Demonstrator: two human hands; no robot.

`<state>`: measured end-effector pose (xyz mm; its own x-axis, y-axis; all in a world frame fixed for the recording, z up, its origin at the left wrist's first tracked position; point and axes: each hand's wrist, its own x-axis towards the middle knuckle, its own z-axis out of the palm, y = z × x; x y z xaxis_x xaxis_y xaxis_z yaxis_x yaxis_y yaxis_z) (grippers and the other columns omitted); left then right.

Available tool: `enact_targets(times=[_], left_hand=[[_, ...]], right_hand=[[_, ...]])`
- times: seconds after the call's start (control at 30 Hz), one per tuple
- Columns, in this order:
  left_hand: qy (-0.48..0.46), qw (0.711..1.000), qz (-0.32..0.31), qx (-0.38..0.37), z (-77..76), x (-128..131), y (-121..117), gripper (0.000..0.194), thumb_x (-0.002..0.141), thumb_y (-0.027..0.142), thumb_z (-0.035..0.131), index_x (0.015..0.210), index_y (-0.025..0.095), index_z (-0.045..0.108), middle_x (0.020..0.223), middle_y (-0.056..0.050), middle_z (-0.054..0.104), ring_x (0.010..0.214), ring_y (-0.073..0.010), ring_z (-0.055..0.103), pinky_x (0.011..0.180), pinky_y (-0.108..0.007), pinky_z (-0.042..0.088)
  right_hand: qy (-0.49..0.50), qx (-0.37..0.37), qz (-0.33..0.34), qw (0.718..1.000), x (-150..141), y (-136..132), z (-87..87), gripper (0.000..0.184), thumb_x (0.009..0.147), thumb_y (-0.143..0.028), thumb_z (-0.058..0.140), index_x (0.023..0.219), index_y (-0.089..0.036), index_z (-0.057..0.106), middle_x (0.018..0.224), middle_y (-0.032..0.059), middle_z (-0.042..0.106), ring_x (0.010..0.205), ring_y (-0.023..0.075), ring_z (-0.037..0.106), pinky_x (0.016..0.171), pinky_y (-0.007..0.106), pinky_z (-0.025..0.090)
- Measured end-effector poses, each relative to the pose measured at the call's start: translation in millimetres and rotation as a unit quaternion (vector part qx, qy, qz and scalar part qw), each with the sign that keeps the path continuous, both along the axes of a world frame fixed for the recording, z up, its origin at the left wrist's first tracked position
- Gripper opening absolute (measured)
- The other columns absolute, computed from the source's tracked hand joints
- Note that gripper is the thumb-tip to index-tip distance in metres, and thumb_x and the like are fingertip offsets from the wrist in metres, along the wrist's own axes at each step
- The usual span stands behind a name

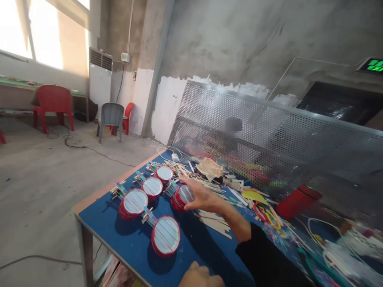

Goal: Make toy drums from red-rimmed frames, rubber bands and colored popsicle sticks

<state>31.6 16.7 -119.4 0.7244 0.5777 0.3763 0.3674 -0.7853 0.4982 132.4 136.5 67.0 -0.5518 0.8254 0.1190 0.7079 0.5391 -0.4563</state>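
My right hand [201,196] reaches out over the blue table [131,247] and is closed round a small red-rimmed drum with a clear white face [181,197], held tilted. Several similar drums lie flat nearby, each with coloured sticks at its side: one at the front [165,236], one at the left [133,203], and two further back [152,187] [164,173]. My left hand [201,278] shows only as knuckles at the bottom edge, near the table's front. Its fingers are hidden.
A heap of wooden sticks [214,223] and a beige cloth [210,168] lie behind the drums. A red container [296,201] lies by coloured bands. A perforated metal screen [269,135] backs the table. Red chairs [53,104] and a grey chair [110,117] stand on the concrete floor at left.
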Motion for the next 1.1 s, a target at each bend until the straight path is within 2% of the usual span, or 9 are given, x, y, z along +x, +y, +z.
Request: enact_targets(times=[0.1,0.23,0.3,0.43,0.6,0.73,0.83,0.97,1.1], left_hand=[[0.014,1.000,0.006,-0.013,13.9,-5,-3,0.011,0.083,0.036,0.070,0.077,0.026,0.071,0.066,0.000,0.068,0.060,-0.0165,0.061,0.058,-0.024,0.040],[-0.021,0.998,0.013,-0.058,48.1,-15,-11,0.008,0.079,0.030,0.071,0.082,0.023,0.068,0.071,-0.002,0.070,0.069,-0.0202,0.064,0.068,-0.027,0.043],[-0.055,0.995,0.014,-0.086,67.6,-23,-14,0.005,0.085,0.020,0.060,0.084,0.021,0.065,0.077,-0.004,0.070,0.073,-0.0195,0.064,0.067,-0.025,0.043],[-0.082,0.985,-0.021,-0.151,96.7,-35,-13,0.018,0.092,0.014,0.045,0.083,0.019,0.060,0.079,-0.004,0.067,0.074,-0.0174,0.060,0.066,-0.024,0.042],[-0.092,0.981,-0.040,-0.164,106.3,-37,-10,0.016,0.091,0.020,0.048,0.077,0.020,0.055,0.075,-0.002,0.063,0.071,-0.0167,0.055,0.066,-0.024,0.040],[-0.088,0.983,-0.057,-0.151,105.4,-36,-9,0.026,0.093,0.028,0.046,0.069,0.020,0.052,0.068,0.000,0.059,0.069,-0.0171,0.053,0.064,-0.025,0.038],[-0.093,0.981,-0.066,-0.156,104.1,-36,-7,0.029,0.094,0.031,0.043,0.068,0.020,0.052,0.068,0.000,0.059,0.069,-0.0174,0.053,0.065,-0.025,0.038],[-0.091,0.977,-0.074,-0.176,104.4,-38,-7,0.033,0.095,0.037,0.042,0.069,0.020,0.054,0.069,0.000,0.059,0.070,-0.0173,0.054,0.065,-0.024,0.039],[-0.078,0.976,-0.078,-0.189,110.5,-40,-9,0.036,0.095,0.040,0.042,0.068,0.020,0.056,0.069,-0.001,0.058,0.070,-0.0173,0.055,0.066,-0.024,0.040]], right_hand=[[0.012,-0.009,-0.012,1.000,3,-7,8.1,0.084,0.069,-0.027,0.083,0.142,-0.018,0.042,0.149,0.0153,0.041,0.136,0.0346,0.037,0.112,0.057,0.028],[0.037,-0.026,-0.046,0.998,16,-28,24.5,0.088,0.062,-0.017,0.085,0.140,-0.017,0.045,0.147,0.0165,0.044,0.137,0.0301,0.039,0.115,0.048,0.029],[0.048,-0.046,-0.068,0.995,28,-45,34.2,0.079,0.067,-0.021,0.082,0.138,-0.017,0.047,0.146,0.0156,0.047,0.134,0.0279,0.043,0.109,0.044,0.038],[0.061,-0.105,-0.130,0.984,64,-85,55.3,0.052,0.081,-0.030,0.068,0.128,-0.015,0.052,0.126,0.0122,0.064,0.114,0.0206,0.062,0.092,0.034,0.052],[-0.005,-0.144,-0.263,0.954,127,-137,69.2,0.026,0.097,-0.034,0.049,0.111,-0.015,0.059,0.101,0.0061,0.071,0.090,0.0170,0.070,0.072,0.031,0.058],[-0.139,-0.143,-0.363,0.910,173,-161,53.4,0.024,0.095,-0.036,0.058,0.106,-0.016,0.063,0.103,0.0043,0.067,0.085,0.0166,0.066,0.075,0.035,0.056],[-0.221,-0.140,-0.369,0.892,189,-164,30.5,0.024,0.093,-0.034,0.061,0.112,-0.018,0.062,0.116,0.0062,0.063,0.098,0.0199,0.064,0.085,0.040,0.054],[-0.257,-0.135,-0.314,0.904,188,-156,1.4,0.035,0.092,-0.034,0.062,0.123,-0.018,0.057,0.129,0.0087,0.057,0.112,0.0248,0.059,0.093,0.048,0.049],[-0.249,-0.127,-0.274,0.920,181,-149,-14.9,0.038,0.092,-0.034,0.062,0.127,-0.019,0.055,0.132,0.0092,0.055,0.115,0.0261,0.057,0.095,0.050,0.048]])
